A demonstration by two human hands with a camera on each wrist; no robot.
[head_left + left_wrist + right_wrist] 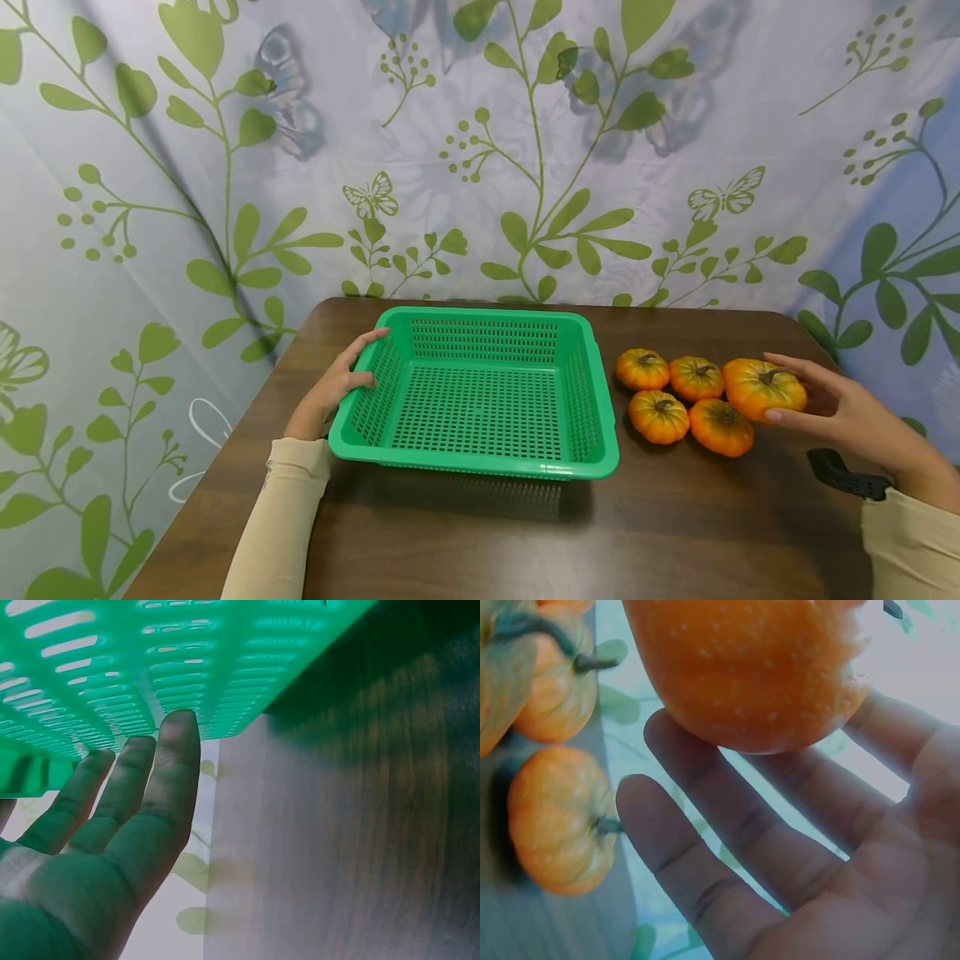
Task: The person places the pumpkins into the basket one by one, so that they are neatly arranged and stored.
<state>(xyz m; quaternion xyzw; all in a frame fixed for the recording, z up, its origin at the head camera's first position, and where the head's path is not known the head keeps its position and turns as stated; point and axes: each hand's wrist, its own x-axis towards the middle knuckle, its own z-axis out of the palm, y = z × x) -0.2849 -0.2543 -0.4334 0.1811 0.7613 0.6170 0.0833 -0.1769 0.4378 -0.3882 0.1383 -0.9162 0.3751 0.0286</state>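
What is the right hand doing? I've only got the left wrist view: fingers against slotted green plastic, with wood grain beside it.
Observer: The right hand holds an orange pumpkin between thumb and fingers.
Operator: Any others over there?
Observer: Yes, four more pumpkins sit on the table, to the right of the green basket.
Operator: I see three long fingers of the left hand. Where is its thumb?
Observer: In the head view, the thumb laps over the basket's left rim.
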